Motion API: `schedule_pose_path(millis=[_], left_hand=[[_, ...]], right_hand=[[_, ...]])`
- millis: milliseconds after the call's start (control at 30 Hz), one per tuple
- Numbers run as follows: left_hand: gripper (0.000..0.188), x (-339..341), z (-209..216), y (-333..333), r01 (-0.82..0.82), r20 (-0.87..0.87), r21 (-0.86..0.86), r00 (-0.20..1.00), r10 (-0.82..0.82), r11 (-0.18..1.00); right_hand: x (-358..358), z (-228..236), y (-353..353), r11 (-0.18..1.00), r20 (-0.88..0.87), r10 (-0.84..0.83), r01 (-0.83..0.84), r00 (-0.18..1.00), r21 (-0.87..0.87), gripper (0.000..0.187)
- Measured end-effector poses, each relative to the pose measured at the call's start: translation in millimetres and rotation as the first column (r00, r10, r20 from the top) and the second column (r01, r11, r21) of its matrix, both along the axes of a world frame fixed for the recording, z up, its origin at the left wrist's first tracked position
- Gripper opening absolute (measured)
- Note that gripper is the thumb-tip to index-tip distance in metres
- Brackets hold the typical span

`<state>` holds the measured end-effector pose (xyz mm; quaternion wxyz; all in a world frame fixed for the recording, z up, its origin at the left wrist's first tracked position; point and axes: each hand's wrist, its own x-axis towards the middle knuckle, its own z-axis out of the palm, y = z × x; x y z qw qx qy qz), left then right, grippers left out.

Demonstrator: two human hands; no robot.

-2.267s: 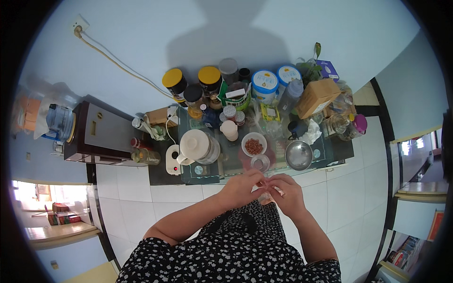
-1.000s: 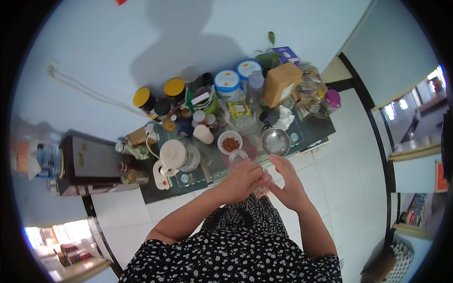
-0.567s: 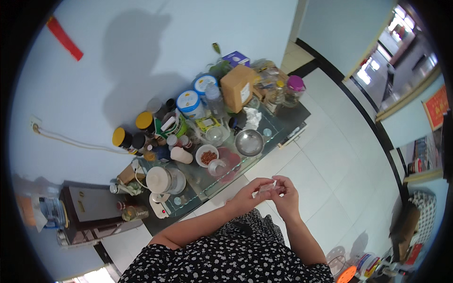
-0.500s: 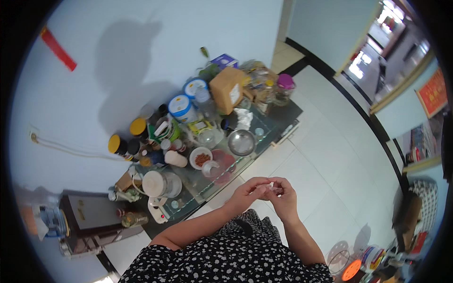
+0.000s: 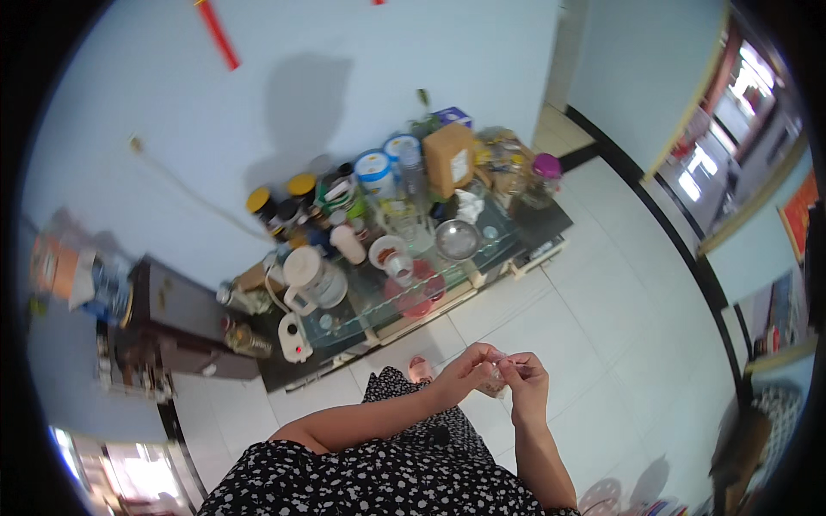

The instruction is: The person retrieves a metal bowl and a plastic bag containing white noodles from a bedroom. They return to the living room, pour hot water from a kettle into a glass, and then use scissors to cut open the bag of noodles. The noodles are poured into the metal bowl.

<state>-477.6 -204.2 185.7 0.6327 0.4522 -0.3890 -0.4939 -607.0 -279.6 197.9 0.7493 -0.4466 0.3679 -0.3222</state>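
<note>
In front of my body, above the pale floor, both hands meet at a small clear plastic bag [image 5: 493, 386]. My left hand [image 5: 463, 375] pinches its upper edge from one side. My right hand [image 5: 527, 378] grips the same edge with thumb and bent fingers. Something small and brownish seems to lie inside the bag, too blurred to name. On the glass-topped cabinet beyond stand a white bowl [image 5: 379, 243] of reddish-brown pieces, a translucent cup [image 5: 398, 268], a pink-red plate [image 5: 404, 301] and a round metal pan [image 5: 457, 239].
A glass kettle with a white lid [image 5: 324, 284] stands left on the cabinet, beside a white power strip [image 5: 294, 339]. Jars, blue-and-white tins [image 5: 375, 172] and a brown carton [image 5: 450, 160] crowd the wall side. A purple-lidded jar [image 5: 545, 176] is at the right end.
My view has swung, so the cabinet sits farther right and a slippered foot shows. The bag now hangs visibly below my fingers; before, they mostly hid it.
</note>
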Motion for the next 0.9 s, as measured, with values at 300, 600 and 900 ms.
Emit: schedule_pose_path(millis=[300,600,900], left_hand=[[0.014,39.2,12.9,180.4,-0.569,-0.332,0.241,0.713,0.618,0.786],[0.022,44.9,22.0,510.8,-0.965,-0.247,0.124,0.194,0.949,0.230],[0.016,-39.5,52.0,875.8,-0.867,0.147,0.075,-0.479,0.865,-0.493]], right_hand=[[95.0,20.4,112.1,0.752,-0.008,0.659,-0.658,0.752,0.032,0.019],[202.2,34.3,442.4,-0.062,-0.365,0.767,-0.505,0.528,-0.861,0.018],[195.2,41.2,846.0,-0.239,-0.059,0.955,-0.642,-0.290,-0.728,0.028]])
